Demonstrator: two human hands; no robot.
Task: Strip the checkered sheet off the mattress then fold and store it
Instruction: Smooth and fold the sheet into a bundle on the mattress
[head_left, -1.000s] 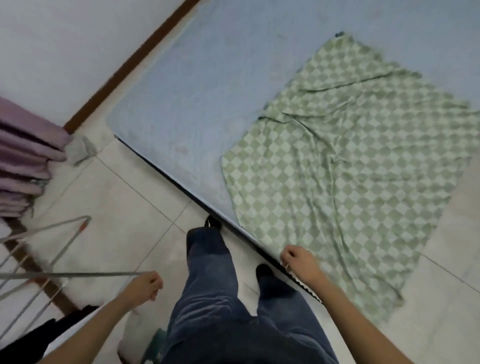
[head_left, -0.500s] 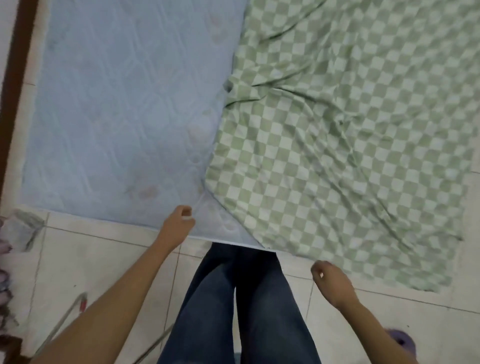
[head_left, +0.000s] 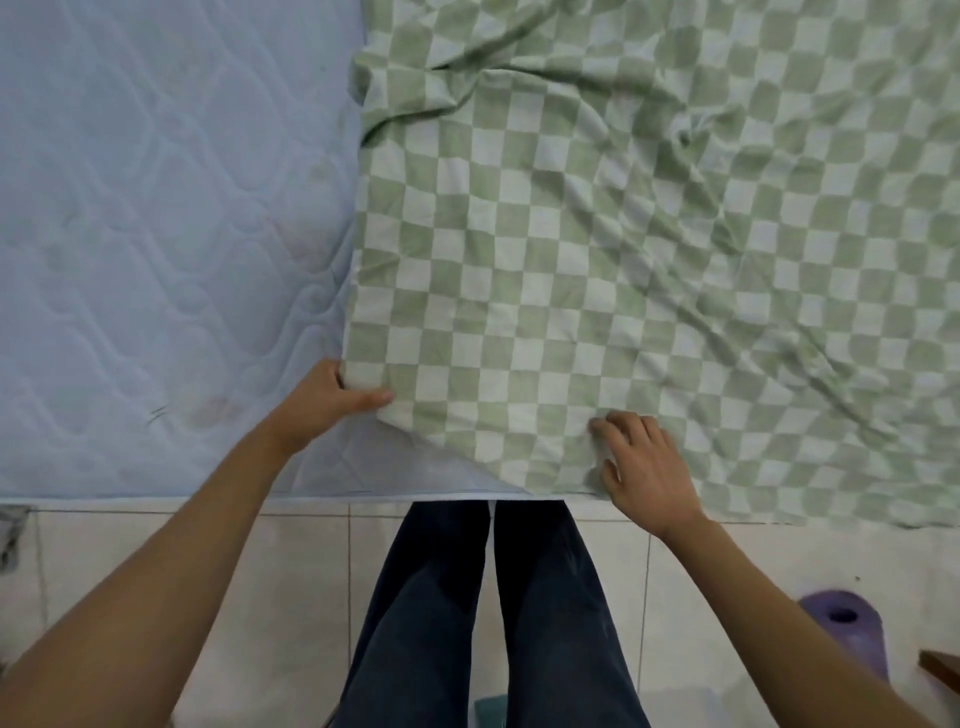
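The green-and-white checkered sheet (head_left: 623, 249) lies wrinkled over the right part of the pale blue quilted mattress (head_left: 156, 234) and hangs past its near edge at the right. My left hand (head_left: 327, 400) pinches the sheet's near-left corner, thumb on top of the cloth. My right hand (head_left: 644, 462) rests on the sheet's near edge with fingers curled into the fabric, at the mattress edge.
White tiled floor (head_left: 291, 597) runs along the mattress's near edge, where my legs in dark jeans (head_left: 483, 623) stand. A purple rolled object (head_left: 847, 629) lies on the floor at right, a brown wooden corner (head_left: 937, 670) beside it.
I have leaned in closer over the mattress. Both hands moved forward from above the floor onto the sheet; the left took hold of its corner, the right landed on its near edge.
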